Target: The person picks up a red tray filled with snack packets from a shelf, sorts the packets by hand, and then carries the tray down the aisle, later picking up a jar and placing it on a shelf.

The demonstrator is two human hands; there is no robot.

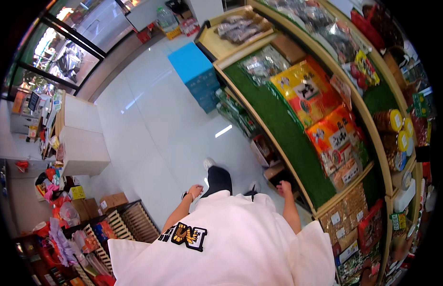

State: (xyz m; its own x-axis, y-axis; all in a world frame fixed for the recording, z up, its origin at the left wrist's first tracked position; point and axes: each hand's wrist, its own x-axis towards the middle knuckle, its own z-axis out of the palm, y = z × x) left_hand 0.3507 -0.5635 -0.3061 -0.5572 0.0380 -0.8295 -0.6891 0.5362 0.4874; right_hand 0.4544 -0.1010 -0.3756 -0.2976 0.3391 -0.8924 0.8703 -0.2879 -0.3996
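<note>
My left hand (pixel 195 192) hangs beside my left thigh, fingers loosely bent and nothing visible in them. A dark watch (pixel 185 195) circles that wrist. On the other side, my right hand (pixel 284 188) hangs by the lower front of a wooden display shelf (pixel 268 150), also with nothing visible in it. Beyond its fingers sits an open cardboard box (pixel 273 173) on the low level; contact between them cannot be made out. Yellow-and-red food packages (pixel 307 89) and orange packages (pixel 336 136) lie on the shelf's green turf lining (pixel 296 157).
Blue boxes (pixel 194 71) are stacked on the tiled floor (pixel 146 125) at the shelf's far end. A white counter (pixel 83 143) stands left, slatted crates (pixel 135 218) lower left. Lidded jars (pixel 396 121) line the right. Glass doors (pixel 60 53) are far left.
</note>
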